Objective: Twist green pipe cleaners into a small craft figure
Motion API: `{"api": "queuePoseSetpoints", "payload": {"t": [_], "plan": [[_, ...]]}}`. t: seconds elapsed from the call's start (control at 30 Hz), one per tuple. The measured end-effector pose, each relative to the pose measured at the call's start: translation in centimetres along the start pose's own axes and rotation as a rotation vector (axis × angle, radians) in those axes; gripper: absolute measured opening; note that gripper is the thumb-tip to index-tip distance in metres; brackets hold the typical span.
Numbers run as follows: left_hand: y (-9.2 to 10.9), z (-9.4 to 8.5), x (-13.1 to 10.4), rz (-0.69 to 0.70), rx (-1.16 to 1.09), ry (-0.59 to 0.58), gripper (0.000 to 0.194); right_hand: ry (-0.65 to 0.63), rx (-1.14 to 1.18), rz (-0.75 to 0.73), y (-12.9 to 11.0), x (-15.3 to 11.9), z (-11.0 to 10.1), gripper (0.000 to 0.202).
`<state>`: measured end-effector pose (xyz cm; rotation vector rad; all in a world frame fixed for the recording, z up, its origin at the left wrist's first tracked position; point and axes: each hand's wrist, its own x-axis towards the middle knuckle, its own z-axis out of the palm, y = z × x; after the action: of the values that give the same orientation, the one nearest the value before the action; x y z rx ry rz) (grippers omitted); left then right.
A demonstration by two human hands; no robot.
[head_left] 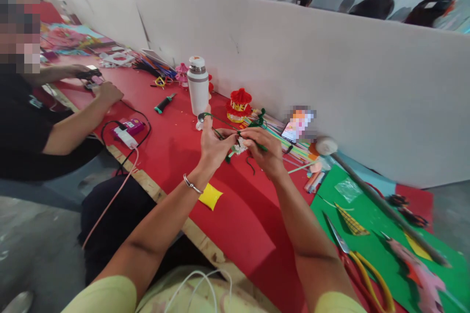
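Observation:
My left hand (216, 144), with a silver bangle at the wrist, pinches a thin dark green strand (224, 121) near the middle of the view. The strand runs up around the raised left thumb. Close beside it, my right hand (263, 149) is closed on the dark green piece, part of which shows under its fingers. The fingertips of both hands nearly meet. A small whitish beaded item (240, 145) shows just below them; whether it is held cannot be made out. A short dark strand (250, 164) lies on the red table (242, 205).
A white bottle (198, 90), a red and yellow ornament (239, 105) and a lit phone (298, 124) stand along the partition. Scissors (352, 254), a glue gun (414, 266) and a mallet (382, 200) lie right. Another person works at left; a yellow packet (210, 196) lies near my left forearm.

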<state>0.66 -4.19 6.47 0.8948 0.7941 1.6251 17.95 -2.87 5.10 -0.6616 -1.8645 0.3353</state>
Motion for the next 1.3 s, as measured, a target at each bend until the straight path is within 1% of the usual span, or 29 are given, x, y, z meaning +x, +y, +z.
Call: {"api": "queuePoseSetpoints", "payload": {"t": [0.03,0.1,0.2,0.3,0.4,0.47,0.53,0.63,0.73,0.87,0.97,1.1,1.3], "plan": [[-0.1,0.2,0.0,0.002,-0.019,0.024,0.134,0.012,-0.065,-0.029,0.2,-0.2,0.4,0.021],[-0.1,0.5,0.1,-0.045,-0.097,0.044,0.128,0.037,-0.159,-0.082,0.6,-0.8,1.1,0.023],[0.2,0.7,0.2,-0.209,-0.205,0.022,0.118,0.105,-0.192,-0.127,1.0,-1.4,1.7,0.025],[0.6,0.3,0.4,-0.374,-0.251,-0.012,0.101,0.162,-0.090,-0.106,1.0,-1.4,1.7,0.025],[0.9,-0.4,0.6,-0.458,-0.272,-0.064,0.088,0.150,0.135,0.040,1.1,-0.9,1.2,0.028],[1.0,-0.8,0.8,-0.468,-0.260,-0.084,0.087,0.116,0.302,0.163,1.3,-0.8,0.7,0.030],[1.1,-1.2,0.8,-0.465,-0.236,-0.096,0.091,0.086,0.428,0.246,1.5,-0.7,0.3,0.030],[1.0,-1.6,0.8,-0.457,-0.212,-0.129,0.098,0.060,0.498,0.291,1.9,-0.8,-0.2,0.034],[0.8,-1.7,0.8,-0.442,-0.223,-0.163,0.108,0.052,0.489,0.279,2.1,-0.8,-0.5,0.037],[0.6,-1.5,0.6,-0.436,-0.248,-0.176,0.122,0.050,0.482,0.235,2.4,-0.8,-0.7,0.035],[0.7,-1.3,0.4,-0.429,-0.240,-0.207,0.117,0.037,0.489,0.235,2.5,-0.7,-1.0,0.038],[1.1,-1.3,0.2,-0.424,-0.222,-0.246,0.106,-0.011,0.510,0.220,2.0,-0.5,-1.7,0.034],[1.4,-1.7,0.2,-0.413,-0.176,-0.253,0.107,-0.068,0.503,0.200,1.6,-0.2,-2.6,0.031]]}}
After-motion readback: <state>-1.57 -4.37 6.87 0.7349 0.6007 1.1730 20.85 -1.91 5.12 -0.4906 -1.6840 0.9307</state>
